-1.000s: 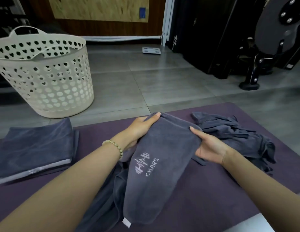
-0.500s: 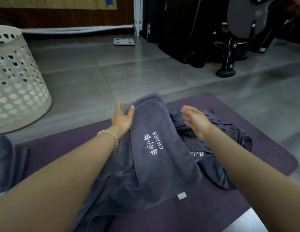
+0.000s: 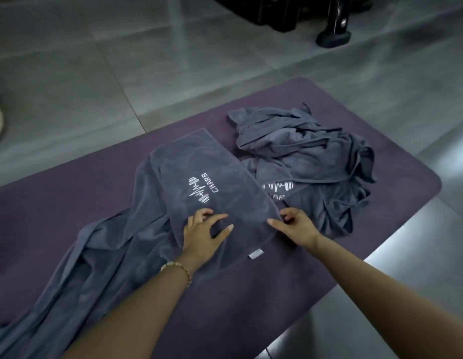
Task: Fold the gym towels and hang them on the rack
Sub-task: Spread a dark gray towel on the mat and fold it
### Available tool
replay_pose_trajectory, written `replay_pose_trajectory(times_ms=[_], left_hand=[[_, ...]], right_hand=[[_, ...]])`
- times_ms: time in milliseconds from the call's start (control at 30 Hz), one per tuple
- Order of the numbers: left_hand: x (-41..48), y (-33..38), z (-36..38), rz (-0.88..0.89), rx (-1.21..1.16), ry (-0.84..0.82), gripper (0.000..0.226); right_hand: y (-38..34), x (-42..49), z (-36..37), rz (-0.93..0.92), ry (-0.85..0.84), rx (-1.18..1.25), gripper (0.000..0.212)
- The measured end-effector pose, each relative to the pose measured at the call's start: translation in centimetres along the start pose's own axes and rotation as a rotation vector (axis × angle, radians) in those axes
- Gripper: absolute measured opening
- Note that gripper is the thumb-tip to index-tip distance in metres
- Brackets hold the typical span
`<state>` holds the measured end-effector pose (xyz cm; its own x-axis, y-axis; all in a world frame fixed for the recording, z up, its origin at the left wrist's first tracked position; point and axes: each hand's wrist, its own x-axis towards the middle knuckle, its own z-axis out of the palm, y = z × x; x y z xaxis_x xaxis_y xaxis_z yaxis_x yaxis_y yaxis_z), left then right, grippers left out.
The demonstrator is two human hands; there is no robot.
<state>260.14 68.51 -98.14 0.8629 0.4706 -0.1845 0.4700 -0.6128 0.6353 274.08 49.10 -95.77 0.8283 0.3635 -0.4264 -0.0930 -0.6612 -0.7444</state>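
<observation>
On mat (image 3: pixel 70 203): left hand (image 3: pixel 202 234) presses towel (image 3: pixel 199 164), right hand (image 3: pixel 295 226) pinches its edge.

Towel (image 3: pixel 199 177) on mat (image 3: pixel 57 203); pile (image 3: pixel 310 161) right

- left hand (image 3: pixel 202 237) rests spread on the towel (image 3: pixel 199 161), near its logo (image 3: pixel 203 189).
- right hand (image 3: pixel 295 226) pinches the towel's right edge.
- a crumpled pile (image 3: pixel 315 151) lies just beside it, toward the mat's (image 3: pixel 57 203) right end.
</observation>
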Motion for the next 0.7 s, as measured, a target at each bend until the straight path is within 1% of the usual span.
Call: replay_pose_trajectory(times_ms=[33,67,100,167,233,333,367,400,433,500,533,600,633,700], left_hand=[[-0.1,0.0,0.2,0.002,0.013,0.006,0.076],[-0.2,0.0,0.4,0.007,0.011,0.016,0.071],[-0.3,0.1,0.5,0.019,-0.01,0.031,0.065],[-0.4,0.6,0.5,0.034,-0.061,0.056,0.06],[-0.4,1.2,0.4,0.063,-0.031,0.054,0.063],[-0.6,1.9,0.6,0.097,-0.013,-0.025,0.067],[-0.6,2.1,0.8,0.085,-0.024,-0.058,0.065],[-0.6,2.2,1.0,0.07,-0.035,-0.089,0.065],[-0.7,2.3,1.1,0.055,-0.047,-0.118,0.065],[-1.0,2.4,0.9,0.046,-0.081,-0.145,0.065],[-1.1,2.4,0.6,0.042,-0.105,-0.141,0.064],[-1.5,2.0,-0.6,0.03,-0.138,-0.11,0.063],[-1.8,1.5,-1.4,0.015,-0.147,-0.093,0.063],[-2.6,0.1,-3.6,-0.022,-0.163,-0.065,0.062]], right_hand=[[0.1,0.0,0.3,-0.008,-0.015,0.001,0.025],[0.1,0.0,0.5,-0.007,-0.019,0.036,0.033],[-0.1,-0.1,0.5,0.004,-0.008,0.114,0.036],[-0.6,-0.4,-0.2,-0.008,0.034,0.313,0.03],[-0.6,-0.6,-1.9,-0.014,0.147,0.434,0.027],[0.6,-1.5,-4.9,0.017,0.307,0.502,0.032],[1.4,-1.7,-5.8,0.043,0.321,0.506,0.032],[1.9,-2.0,-6.3,0.065,0.298,0.486,0.031],[2.3,-2.3,-6.5,0.075,0.274,0.435,0.028],[2.3,-2.8,-6.7,0.02,0.285,0.17,0.02],[1.8,-3.1,-6.5,-0.039,0.302,-0.009,0.023],[0.1,-3.6,-5.8,-0.193,0.322,-0.3,0.043],[-1.0,-3.8,-5.1,-0.25,0.296,-0.372,0.05],[-3.3,-4.4,-2.9,-0.312,0.169,-0.432,0.058]])
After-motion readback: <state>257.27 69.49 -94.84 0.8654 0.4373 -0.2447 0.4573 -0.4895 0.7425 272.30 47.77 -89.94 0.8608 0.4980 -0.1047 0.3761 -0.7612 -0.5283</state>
